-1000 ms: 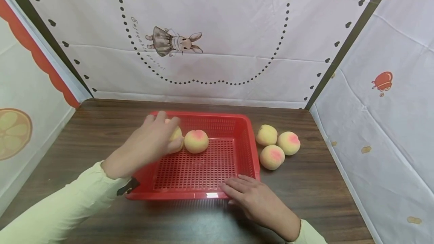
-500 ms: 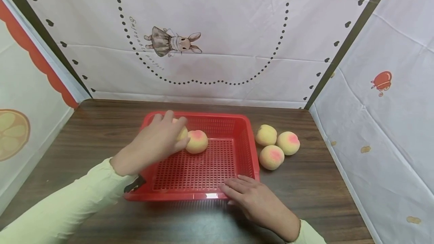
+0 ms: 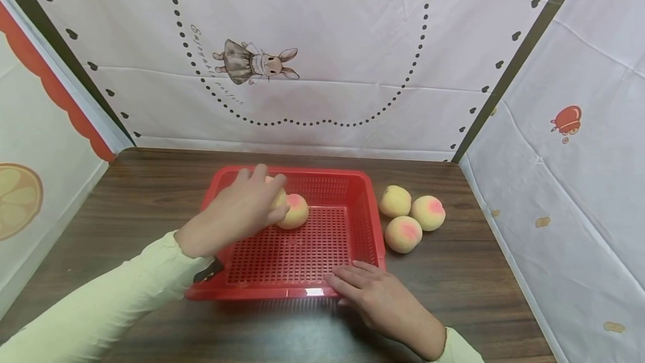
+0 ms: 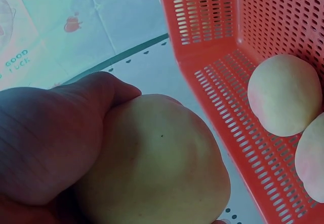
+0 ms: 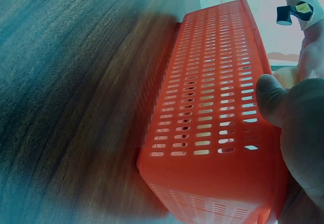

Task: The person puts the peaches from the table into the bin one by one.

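Observation:
My left hand (image 3: 247, 206) grips a yellow peach (image 4: 162, 158) over the left part of a red perforated plastic basket (image 3: 289, 290). In the head view the fingers cover most of that peach. Another peach (image 3: 294, 212) with a pink blush lies in the basket just right of this hand. The left wrist view shows two peaches in the basket, one (image 4: 285, 95) beside the other (image 4: 311, 158). My right hand (image 3: 375, 296) holds the basket's near rim by its right corner. Its thumb (image 5: 271, 95) presses the outside wall.
Right of the basket, three peaches (image 3: 407, 217) sit close together on the dark wooden table (image 3: 468, 273). A white printed cloth wall (image 3: 322, 43) stands behind the table, with further walls on the left and right.
My left hand has moved to the right with its peach, now overlapping the peach in the basket from this view. The right hand and the three outside peaches stay put.

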Demonstrator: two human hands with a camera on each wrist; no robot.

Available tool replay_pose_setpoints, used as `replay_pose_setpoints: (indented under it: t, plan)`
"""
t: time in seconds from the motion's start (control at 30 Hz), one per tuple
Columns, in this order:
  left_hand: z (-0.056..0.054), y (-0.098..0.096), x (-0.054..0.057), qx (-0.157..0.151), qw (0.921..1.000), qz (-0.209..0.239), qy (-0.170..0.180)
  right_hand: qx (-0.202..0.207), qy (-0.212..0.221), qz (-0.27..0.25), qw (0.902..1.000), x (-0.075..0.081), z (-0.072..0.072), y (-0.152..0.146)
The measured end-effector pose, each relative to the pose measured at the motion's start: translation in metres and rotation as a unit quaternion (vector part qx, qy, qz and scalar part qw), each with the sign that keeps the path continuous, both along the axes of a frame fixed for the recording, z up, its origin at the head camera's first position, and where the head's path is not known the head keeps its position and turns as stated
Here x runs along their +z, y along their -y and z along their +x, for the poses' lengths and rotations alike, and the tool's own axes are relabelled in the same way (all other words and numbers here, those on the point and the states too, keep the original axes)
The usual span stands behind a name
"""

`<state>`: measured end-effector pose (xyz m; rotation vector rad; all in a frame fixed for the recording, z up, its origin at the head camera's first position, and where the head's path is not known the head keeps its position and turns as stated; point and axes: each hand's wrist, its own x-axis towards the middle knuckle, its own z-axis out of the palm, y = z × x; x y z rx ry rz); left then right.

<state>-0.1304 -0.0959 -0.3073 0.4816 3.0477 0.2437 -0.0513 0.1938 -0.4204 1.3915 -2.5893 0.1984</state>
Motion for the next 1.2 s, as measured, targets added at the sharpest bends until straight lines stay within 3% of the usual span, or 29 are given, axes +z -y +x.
replay_pose_setpoints:
  t: [0.2,0.43,0.8,1.07,1.2]
  plan:
    - [-0.003,-0.005,-0.002,-0.003,1.0000,0.003,0.005,-0.002,-0.001,0.002,1.0000,0.000,0.000,0.000]
    - [-0.007,-0.013,-0.006,-0.027,0.9996,0.003,-0.007,-0.005,0.006,0.004,1.0000,-0.001,0.000,0.000]
    - [-0.012,-0.025,-0.010,-0.043,0.9986,0.031,0.009,0.003,-0.003,-0.004,1.0000,-0.001,-0.001,-0.001]
    - [-0.016,-0.032,-0.013,-0.047,0.9986,0.024,0.011,-0.002,0.006,0.000,1.0000,-0.001,-0.001,0.000]
    - [-0.017,-0.035,-0.013,-0.064,0.9976,0.025,0.009,-0.006,0.008,0.001,1.0000,-0.001,-0.001,0.001]
